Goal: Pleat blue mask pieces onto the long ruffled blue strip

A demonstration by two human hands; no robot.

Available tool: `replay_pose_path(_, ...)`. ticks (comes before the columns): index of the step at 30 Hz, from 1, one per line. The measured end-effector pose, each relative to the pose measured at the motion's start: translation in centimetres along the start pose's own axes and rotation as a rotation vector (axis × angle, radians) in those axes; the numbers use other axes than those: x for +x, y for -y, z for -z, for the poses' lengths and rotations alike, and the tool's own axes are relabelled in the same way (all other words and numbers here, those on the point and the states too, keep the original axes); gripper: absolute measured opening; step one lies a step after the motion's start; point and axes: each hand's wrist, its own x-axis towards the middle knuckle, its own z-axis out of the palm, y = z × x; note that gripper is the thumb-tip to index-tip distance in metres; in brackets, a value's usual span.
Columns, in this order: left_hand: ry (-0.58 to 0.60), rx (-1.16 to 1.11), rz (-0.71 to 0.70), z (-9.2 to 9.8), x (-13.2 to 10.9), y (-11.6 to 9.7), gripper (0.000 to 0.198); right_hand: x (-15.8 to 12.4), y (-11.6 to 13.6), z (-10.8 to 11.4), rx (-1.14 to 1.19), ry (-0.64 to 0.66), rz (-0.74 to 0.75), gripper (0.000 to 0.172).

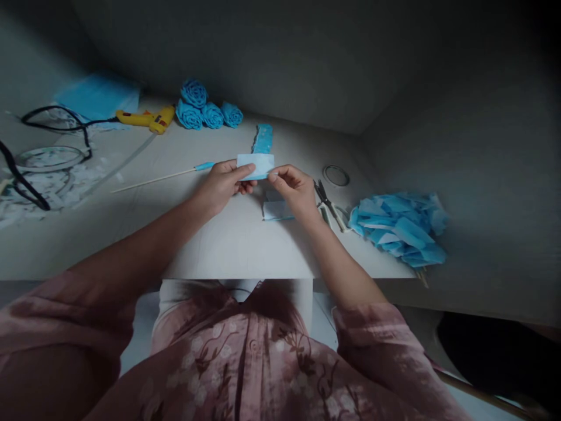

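Both of my hands hold a pale blue rectangular piece of fabric [258, 160] above the middle of the table. My left hand [228, 180] pinches its left end, thumb on top. With thumb and forefinger together, my right hand [293, 181] grips its lower right corner. Just beyond lies a brighter blue strip [263, 138] with wavy edges. Another pale folded piece [277, 210] rests on the table below, partly hidden by my right hand. Left of my left hand lies a thin stick [153, 180] with a blue wrapped tip.
Black scissors [326, 202] and a tape ring [336, 175] lie to the right, near a heap of blue pieces [401, 228]. Several blue rolled flowers [193, 108], a yellow glue gun [162, 119] with a black cord, and a blue stack [99, 96] sit at the back left. White scraps [52, 190] lie left.
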Motion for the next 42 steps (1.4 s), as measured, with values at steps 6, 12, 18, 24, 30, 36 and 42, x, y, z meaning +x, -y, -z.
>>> replay_pose_path(6, 0.009, 0.01, -0.018, 0.1, 0.5, 0.3, 0.028, 0.1, -0.3, -0.1, 0.025, -0.044, -0.033, 0.03)
replay_pose_path(12, 0.062, 0.027, -0.028, 0.0, 0.5, 0.2, 0.039, 0.3, -0.4, -0.1, 0.008, -0.071, -0.037, 0.029)
replay_pose_path(18, 0.028, 0.08, -0.059, 0.0, 0.1, 0.0, 0.019, 0.4, -0.8, 0.0, -0.026, -0.069, -0.038, 0.033)
replay_pose_path(24, -0.023, 0.084, -0.098, 0.3, 0.6, 0.4, 0.016, 0.4, -1.4, 0.3, -0.059, -0.019, -0.017, 0.046)
replay_pose_path(30, -0.039, 0.116, -0.113, -0.1, 0.3, 0.2, 0.016, 0.7, -1.9, 0.8, -0.047, 0.017, -0.019, 0.083)
replay_pose_path(36, 0.024, 0.179, -0.118, -0.8, -0.2, -0.4, 0.022, 0.7, -2.2, 0.8, -0.056, 0.181, -0.072, 0.095)
replay_pose_path(42, -0.044, 0.033, -0.103, -0.8, -0.2, -0.7, 0.039, 0.5, -2.0, 0.7, -0.039, 0.202, -0.057, 0.086)
